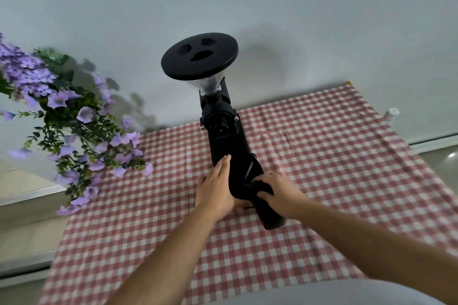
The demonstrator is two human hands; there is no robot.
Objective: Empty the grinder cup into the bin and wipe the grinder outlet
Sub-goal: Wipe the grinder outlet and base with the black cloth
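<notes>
A tall black grinder (pixel 226 142) stands on the red checked cloth, with a wide black hopper lid (pixel 199 56) on top. At its foot a black grinder cup (pixel 271 216) leans toward me. My right hand (pixel 278 192) is wrapped around the cup's upper part. My left hand (pixel 215 189) lies against the left side of the grinder's base, fingers together and thumb tucked under it. I cannot make out the outlet behind the cup and hands. No bin is in view.
A red-and-white checked cloth (pixel 334 168) covers the table. Purple artificial flowers (pixel 74 126) hang over its left edge. A pale wall stands close behind the grinder. A small white object (pixel 391 114) sits beyond the cloth's far right corner.
</notes>
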